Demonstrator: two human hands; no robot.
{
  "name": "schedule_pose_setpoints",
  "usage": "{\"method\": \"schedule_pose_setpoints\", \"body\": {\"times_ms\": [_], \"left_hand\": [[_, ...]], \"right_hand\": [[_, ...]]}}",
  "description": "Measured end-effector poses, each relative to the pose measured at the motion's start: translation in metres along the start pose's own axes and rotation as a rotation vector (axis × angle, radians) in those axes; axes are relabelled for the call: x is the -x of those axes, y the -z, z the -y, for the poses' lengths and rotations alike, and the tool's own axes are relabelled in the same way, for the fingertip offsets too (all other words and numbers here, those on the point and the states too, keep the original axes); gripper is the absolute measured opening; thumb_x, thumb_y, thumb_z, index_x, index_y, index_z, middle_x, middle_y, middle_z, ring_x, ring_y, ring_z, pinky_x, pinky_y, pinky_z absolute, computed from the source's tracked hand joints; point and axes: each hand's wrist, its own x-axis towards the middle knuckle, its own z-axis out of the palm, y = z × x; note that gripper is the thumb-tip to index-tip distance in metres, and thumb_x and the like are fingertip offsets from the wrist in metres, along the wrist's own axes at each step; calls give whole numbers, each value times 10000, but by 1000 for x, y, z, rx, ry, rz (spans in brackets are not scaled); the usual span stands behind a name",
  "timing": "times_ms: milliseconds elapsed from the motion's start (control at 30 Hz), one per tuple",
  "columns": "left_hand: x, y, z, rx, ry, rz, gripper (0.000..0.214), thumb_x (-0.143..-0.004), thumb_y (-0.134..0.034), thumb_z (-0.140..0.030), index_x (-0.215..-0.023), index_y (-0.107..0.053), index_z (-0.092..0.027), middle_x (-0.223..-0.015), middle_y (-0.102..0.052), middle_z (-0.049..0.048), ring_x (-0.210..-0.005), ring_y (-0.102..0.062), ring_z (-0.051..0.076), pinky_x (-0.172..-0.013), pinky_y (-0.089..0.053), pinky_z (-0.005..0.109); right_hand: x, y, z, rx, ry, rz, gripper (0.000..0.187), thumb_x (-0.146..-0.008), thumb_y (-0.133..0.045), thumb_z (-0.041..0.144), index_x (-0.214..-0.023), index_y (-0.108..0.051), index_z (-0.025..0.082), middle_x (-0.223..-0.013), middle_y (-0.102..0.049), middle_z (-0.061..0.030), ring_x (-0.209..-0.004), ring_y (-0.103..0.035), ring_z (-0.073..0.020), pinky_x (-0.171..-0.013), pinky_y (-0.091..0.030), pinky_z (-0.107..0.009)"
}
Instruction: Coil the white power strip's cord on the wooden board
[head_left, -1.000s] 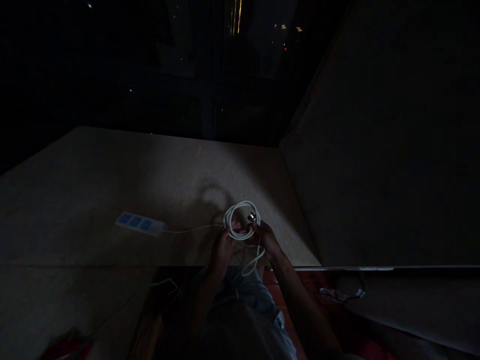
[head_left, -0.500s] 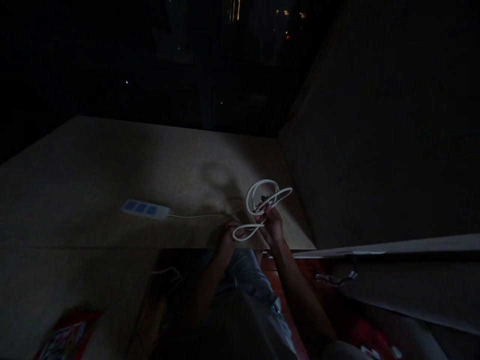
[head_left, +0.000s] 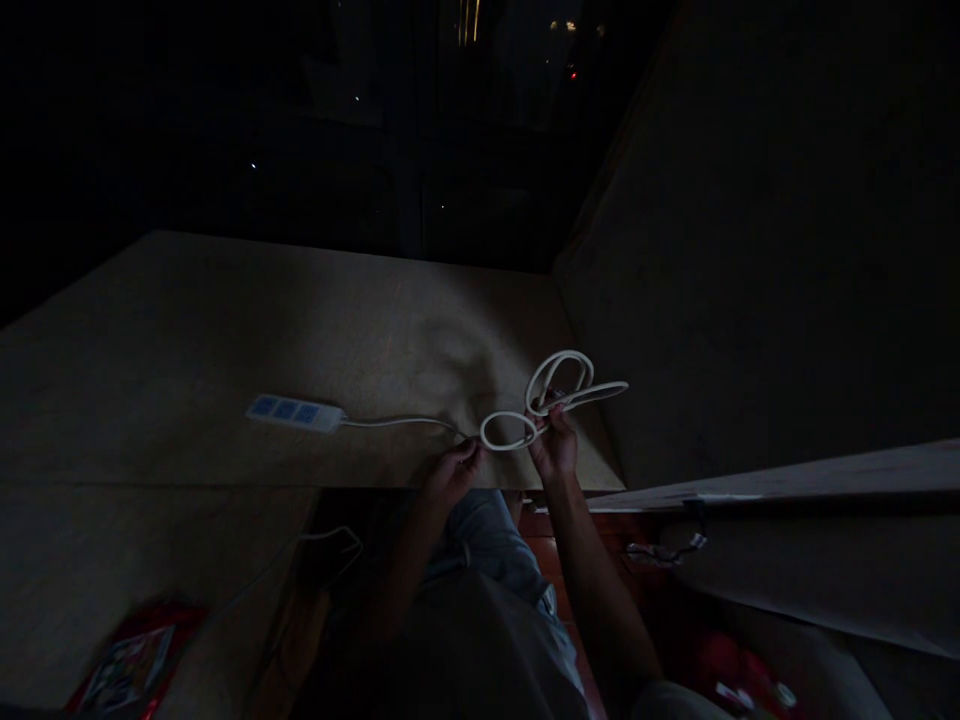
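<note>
From far off, I see a big dark wall [head_left: 765, 270] on the right. Next to it is the wide tan desk [head_left: 337, 320], dim, with shadows on it. Below the desk edge I see blue jeans [head_left: 487, 540] on the legs. A shiny red bag [head_left: 135, 660] lies down in the left corner. The white power strip [head_left: 296, 413] lies flat on the desk, left of both hands, with blue squares on top. Its white cord [head_left: 506, 449] runs along to the right, up to the hands, and makes loops there. My right hand [head_left: 555, 450] is curled closed around the bunched loops, which stick up above it. My left hand [head_left: 456, 468] is nearly closed, pinching the cord just beside the small round loop. A tiny shiny bit by my right fingertips is too dark to make out.
</note>
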Motion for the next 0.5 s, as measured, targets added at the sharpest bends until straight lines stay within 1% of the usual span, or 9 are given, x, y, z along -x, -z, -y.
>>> {"method": "schedule_pose_setpoints", "body": {"times_ms": [67, 133, 233, 333, 400, 500], "left_hand": [[5, 2, -14, 23, 64, -32, 298, -777, -455, 100, -751, -647, -126, -798, -686, 75, -659, -655, 104, -559, -533, 160], [10, 6, -29, 46, 93, -44, 295, -792, -446, 91, -783, -653, -120, -821, -677, 82, -649, -650, 96, -522, -511, 143], [15, 11, -50, 116, 115, -89, 329, -801, -414, 86, -881, -659, -119, -778, -647, 73, -627, -645, 92, -491, -494, 131], [18, 13, -68, 198, 55, -143, 346, -835, -366, 76, -926, -636, -120, -710, -611, 47, -602, -637, 82, -483, -495, 115], [17, 9, -80, 234, -9, -158, 305, -876, -359, 48, -903, -614, -117, -701, -612, 43, -597, -637, 77, -487, -505, 107], [12, 0, -97, 251, -105, -144, 283, -912, -366, 15, -918, -607, -132, -731, -636, 38, -622, -653, 72, -505, -523, 98]], "right_hand": [[-9, 6, 8, -11, 82, -14, 165, -729, -764, 232, -852, -657, 258, -816, -693, 48, -818, -636, -108, -836, -534, -264], [-18, 13, 19, -2, 167, -47, 176, -719, -767, 215, -810, -621, 250, -769, -662, 66, -799, -625, -96, -876, -522, -271], [-29, 24, 36, 60, 281, -105, 158, -750, -727, 220, -784, -574, 236, -719, -617, 76, -763, -614, -98, -888, -519, -299], [-35, 36, 53, 172, 343, -161, 110, -797, -666, 226, -797, -556, 228, -713, -594, 75, -758, -618, -107, -861, -525, -310], [-36, 43, 62, 225, 335, -182, 88, -804, -649, 204, -808, -562, 219, -713, -592, 71, -760, -628, -114, -834, -526, -308], [-36, 48, 68, 259, 313, -190, 80, -794, -656, 180, -817, -582, 199, -693, -598, 63, -723, -635, -119, -801, -530, -316]]}}
